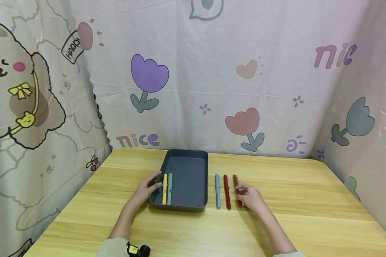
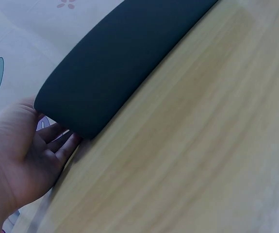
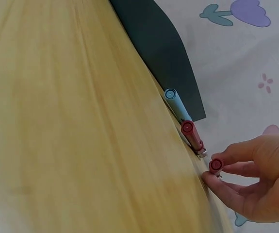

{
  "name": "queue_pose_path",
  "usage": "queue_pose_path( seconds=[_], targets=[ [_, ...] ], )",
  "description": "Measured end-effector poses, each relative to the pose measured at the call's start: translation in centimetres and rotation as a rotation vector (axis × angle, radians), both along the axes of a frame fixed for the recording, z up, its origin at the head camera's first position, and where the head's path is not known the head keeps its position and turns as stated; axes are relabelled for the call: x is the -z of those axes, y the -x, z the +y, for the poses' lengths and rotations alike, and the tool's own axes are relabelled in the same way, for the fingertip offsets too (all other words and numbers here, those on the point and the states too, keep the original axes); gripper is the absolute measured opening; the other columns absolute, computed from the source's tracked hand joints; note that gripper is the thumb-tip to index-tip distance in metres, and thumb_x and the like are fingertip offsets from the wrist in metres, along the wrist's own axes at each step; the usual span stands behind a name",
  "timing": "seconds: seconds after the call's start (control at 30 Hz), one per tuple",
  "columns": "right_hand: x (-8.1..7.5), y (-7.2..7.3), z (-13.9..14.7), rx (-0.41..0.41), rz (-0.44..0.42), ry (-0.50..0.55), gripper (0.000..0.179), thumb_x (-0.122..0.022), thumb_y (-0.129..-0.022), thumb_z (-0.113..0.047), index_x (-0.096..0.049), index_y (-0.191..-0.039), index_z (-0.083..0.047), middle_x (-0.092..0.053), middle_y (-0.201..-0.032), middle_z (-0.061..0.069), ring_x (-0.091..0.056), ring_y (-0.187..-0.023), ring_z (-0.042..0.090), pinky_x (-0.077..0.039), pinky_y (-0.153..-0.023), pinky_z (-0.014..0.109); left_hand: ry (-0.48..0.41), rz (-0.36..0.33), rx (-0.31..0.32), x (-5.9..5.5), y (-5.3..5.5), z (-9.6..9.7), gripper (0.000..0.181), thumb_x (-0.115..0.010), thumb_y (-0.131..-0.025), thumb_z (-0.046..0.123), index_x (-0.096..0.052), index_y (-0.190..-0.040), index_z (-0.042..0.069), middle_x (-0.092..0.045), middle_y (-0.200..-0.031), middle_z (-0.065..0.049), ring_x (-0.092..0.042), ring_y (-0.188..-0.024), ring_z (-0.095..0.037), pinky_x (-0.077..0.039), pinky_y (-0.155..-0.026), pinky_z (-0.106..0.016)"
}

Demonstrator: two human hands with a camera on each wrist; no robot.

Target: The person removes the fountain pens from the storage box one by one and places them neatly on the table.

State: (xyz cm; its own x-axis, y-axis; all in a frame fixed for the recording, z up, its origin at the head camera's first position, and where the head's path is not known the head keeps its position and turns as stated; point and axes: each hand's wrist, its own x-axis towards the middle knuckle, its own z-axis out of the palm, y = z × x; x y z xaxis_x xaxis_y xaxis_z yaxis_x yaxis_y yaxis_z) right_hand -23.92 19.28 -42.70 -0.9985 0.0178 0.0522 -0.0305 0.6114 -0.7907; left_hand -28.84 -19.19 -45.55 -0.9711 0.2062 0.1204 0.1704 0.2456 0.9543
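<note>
A dark grey rectangular tray (image 1: 189,180) lies on the table with a yellow pen (image 1: 164,191) and a grey-teal pen (image 1: 169,190) side by side along its left wall. At that wall my left hand (image 1: 144,191) grips the tray, thumb over the rim and fingers against the outside, as the left wrist view shows. Right of the tray, a light blue pen (image 1: 217,192) and a dark red pen (image 1: 227,194) lie roughly parallel. My right hand (image 1: 252,198) pinches another dark red pen (image 3: 216,165), the rightmost one, between thumb and fingers, low at the tabletop.
Pale wooden tabletop (image 1: 308,200) surrounds the tray and pens. A printed curtain (image 1: 196,71) hangs behind the table's back edge and along both sides. Near the left sleeve shows a small black device (image 1: 138,250) with a yellow label.
</note>
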Motion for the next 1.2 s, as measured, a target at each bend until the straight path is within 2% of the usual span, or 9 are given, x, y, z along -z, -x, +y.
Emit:
queue_pose_path(
  seconds=[0.3, 0.53, 0.8, 1.2],
  targets=[
    [-0.01, -0.01, -0.01, -0.004, 0.027, -0.083, 0.025, -0.066, -0.079, 0.001, -0.063, -0.104, 0.001, -0.063, -0.085, 0.006, -0.057, -0.068, 0.017, -0.044, -0.056, 0.029, -0.009, -0.004, 0.006, 0.14, 0.04, -0.03, 0.052, -0.057, -0.093, 0.018, -0.038, -0.14, 0.006, -0.031, -0.141, -0.024, -0.031, -0.127, -0.037, -0.029, -0.1, -0.048],
    [-0.23, -0.11, -0.17, -0.004, 0.035, -0.083, 0.024, -0.066, -0.079, 0.002, -0.064, -0.103, 0.002, -0.063, -0.085, 0.007, -0.058, -0.072, 0.019, -0.045, -0.056, 0.029, -0.01, -0.003, 0.003, 0.13, 0.01, -0.09, 0.053, -0.057, -0.093, 0.018, -0.038, -0.14, 0.006, -0.032, -0.141, -0.024, -0.031, -0.127, -0.037, -0.03, -0.1, -0.048],
    [-0.05, -0.08, -0.38, -0.002, 0.028, -0.061, 0.025, -0.067, -0.078, 0.002, -0.063, -0.103, 0.002, -0.061, -0.088, 0.009, -0.058, -0.061, 0.014, -0.046, -0.051, 0.027, -0.009, -0.008, 0.011, -0.08, -0.11, 0.01, 0.054, -0.057, -0.092, 0.02, -0.037, -0.141, 0.007, -0.03, -0.142, -0.023, -0.03, -0.128, -0.037, -0.028, -0.101, -0.048],
    [-0.28, -0.27, -0.33, -0.015, 0.04, -0.112, 0.023, -0.068, -0.078, 0.001, -0.064, -0.101, 0.0, -0.062, -0.084, 0.007, -0.06, -0.073, 0.02, -0.047, -0.057, 0.031, -0.003, -0.003, 0.012, 0.0, -0.06, -0.06, 0.053, -0.056, -0.093, 0.019, -0.037, -0.141, 0.007, -0.029, -0.142, -0.023, -0.029, -0.128, -0.037, -0.027, -0.102, -0.048]
  ],
)
